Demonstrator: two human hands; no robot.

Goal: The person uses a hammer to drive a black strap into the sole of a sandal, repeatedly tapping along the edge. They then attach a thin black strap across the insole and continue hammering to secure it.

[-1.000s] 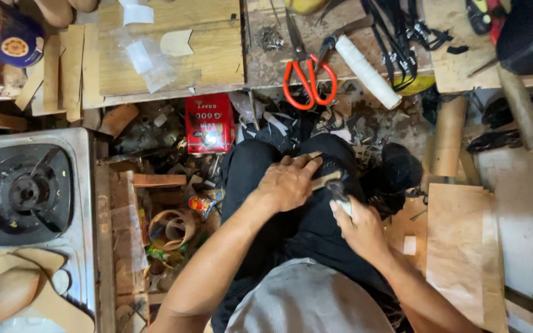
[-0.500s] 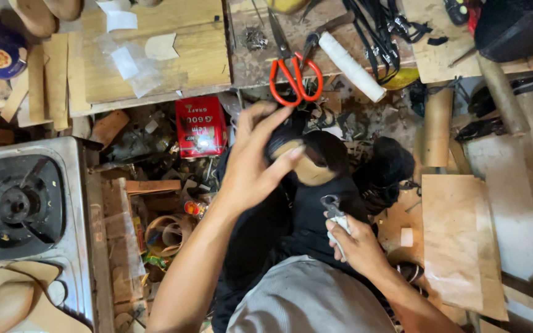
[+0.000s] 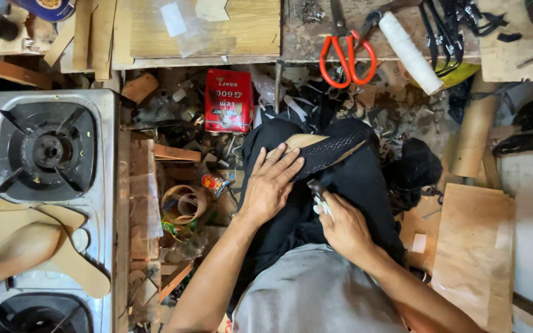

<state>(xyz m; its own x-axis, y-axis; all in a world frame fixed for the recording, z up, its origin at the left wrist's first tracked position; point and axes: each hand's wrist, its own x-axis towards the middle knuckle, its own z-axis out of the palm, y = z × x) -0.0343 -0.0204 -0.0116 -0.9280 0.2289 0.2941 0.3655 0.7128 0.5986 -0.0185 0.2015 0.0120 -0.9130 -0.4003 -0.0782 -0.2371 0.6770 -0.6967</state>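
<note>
Left hand (image 3: 271, 185) dropped back from upper centre onto lap — fingers flat, pressing black mesh shoe piece (image 3: 331, 150) at frame centre; right hand (image 3: 340, 225) closed around small tool (image 3: 317, 192) — work resuming.

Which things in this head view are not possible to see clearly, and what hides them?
- Tool in the right hand: only a dark tip and white wrap show; the fingers cover the rest.
- Black perforated shoe piece: its near end lies under the left hand.
- Lower stove burner: cut off by the bottom edge.
- Blue round container: cut off by the top edge.
- Small scraps beside the red tin: too small to identify.
</note>
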